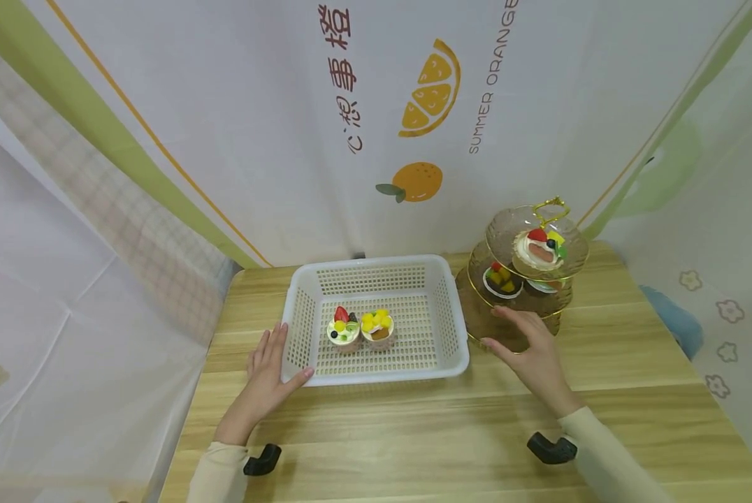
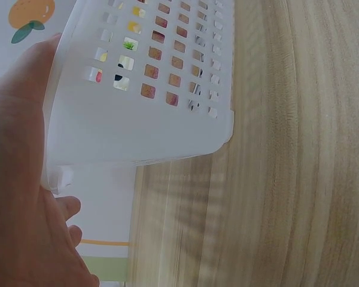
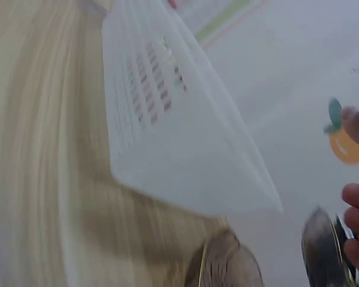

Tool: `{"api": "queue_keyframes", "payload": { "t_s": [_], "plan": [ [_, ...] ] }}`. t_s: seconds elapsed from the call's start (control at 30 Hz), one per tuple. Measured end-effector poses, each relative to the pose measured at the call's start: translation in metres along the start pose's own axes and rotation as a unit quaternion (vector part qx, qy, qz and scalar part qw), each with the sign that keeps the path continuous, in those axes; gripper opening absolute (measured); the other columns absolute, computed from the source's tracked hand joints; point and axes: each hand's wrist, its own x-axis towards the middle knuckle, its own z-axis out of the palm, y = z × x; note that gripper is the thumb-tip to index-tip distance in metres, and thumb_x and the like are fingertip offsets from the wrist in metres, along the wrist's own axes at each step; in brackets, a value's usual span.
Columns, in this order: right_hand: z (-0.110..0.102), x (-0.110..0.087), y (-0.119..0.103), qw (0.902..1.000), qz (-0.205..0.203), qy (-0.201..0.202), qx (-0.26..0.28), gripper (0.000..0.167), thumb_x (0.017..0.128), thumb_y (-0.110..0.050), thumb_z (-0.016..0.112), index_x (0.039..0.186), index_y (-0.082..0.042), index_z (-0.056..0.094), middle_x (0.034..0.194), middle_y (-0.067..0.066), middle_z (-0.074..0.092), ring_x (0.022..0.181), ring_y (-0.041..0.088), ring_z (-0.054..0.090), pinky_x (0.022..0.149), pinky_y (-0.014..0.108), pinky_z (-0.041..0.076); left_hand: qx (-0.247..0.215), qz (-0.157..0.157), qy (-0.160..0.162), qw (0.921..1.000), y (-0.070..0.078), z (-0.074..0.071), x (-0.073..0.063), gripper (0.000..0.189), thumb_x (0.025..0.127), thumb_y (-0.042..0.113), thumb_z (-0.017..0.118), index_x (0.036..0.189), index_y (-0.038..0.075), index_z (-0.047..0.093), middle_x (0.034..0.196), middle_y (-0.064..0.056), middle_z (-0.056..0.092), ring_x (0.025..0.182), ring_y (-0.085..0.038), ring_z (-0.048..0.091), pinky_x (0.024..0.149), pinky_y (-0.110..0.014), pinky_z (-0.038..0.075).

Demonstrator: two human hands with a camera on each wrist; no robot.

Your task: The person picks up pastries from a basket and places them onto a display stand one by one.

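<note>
Strawberry-topped white cream cupcake [image 1: 343, 332] and yellow-fruit-topped round cupcake [image 1: 378, 330] inside a white rectangular plastic lattice basket [image 1: 376, 379]
The strawberry one stands at the other's nine o'clock; the left hand [image 1: 269, 374] has its fingers loosely spread, resting on the basket's eight o'clock corner; toward three o'clock the right hand [image 1: 532, 354], fingers parted and holding nothing visible, is at an amber-clear, gold-rimmed tiered stand [image 1: 504, 234], near a dark round tartlet [image 1: 502, 281]; the step looks like a reach or release there, which cannot be told; if a reach, the next move calls for a gentle pinch, clear of the gold rims.
</note>
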Motion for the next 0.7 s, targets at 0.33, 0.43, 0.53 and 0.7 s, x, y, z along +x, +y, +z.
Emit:
{"api": "queue_keyframes", "payload": {
  "t_s": [0.33,0.43,0.53,0.7],
  "plan": [
    [0.044,0.049,-0.024,0.9937,-0.019,-0.110,0.006,0.069,0.073,-0.020,0.088,0.135,-0.011,0.060,0.125,0.005,0.069,0.114,0.020,0.059,0.101,0.039,0.047,-0.001,0.004,0.003,1.0000,0.000,0.001,0.001,0.104,0.088,0.052,0.066,0.160,0.010,0.005,0.167,-0.020,0.007,0.151,-0.048,0.002,0.112,-0.076,0.002],
    [0.054,0.065,-0.031,0.9916,-0.020,-0.126,0.022,0.069,0.075,-0.022,0.086,0.137,-0.012,0.058,0.127,0.005,0.068,0.116,0.022,0.059,0.102,0.045,0.047,-0.003,0.004,0.001,1.0000,0.000,0.002,0.001,0.104,0.088,0.052,0.066,0.160,0.010,0.005,0.167,-0.021,0.007,0.151,-0.049,0.001,0.112,-0.077,0.002],
    [0.062,0.081,-0.038,0.9884,-0.020,-0.147,0.034,0.069,0.078,-0.025,0.085,0.140,-0.012,0.056,0.130,0.006,0.067,0.120,0.024,0.059,0.105,0.049,0.046,-0.005,0.004,0.000,1.0000,0.000,0.002,0.001,0.104,0.088,0.052,0.066,0.160,0.010,0.004,0.167,-0.021,0.007,0.151,-0.049,0.001,0.112,-0.077,0.002],
    [0.077,0.107,-0.044,0.9789,-0.011,-0.198,0.051,0.071,0.080,-0.032,0.082,0.143,-0.015,0.052,0.134,0.004,0.064,0.122,0.025,0.058,0.105,0.048,0.047,-0.007,0.002,0.001,1.0000,0.000,0.001,0.001,0.104,0.088,0.052,0.067,0.160,0.011,0.004,0.167,-0.021,0.008,0.151,-0.049,0.001,0.112,-0.077,0.002]
  ]
}}
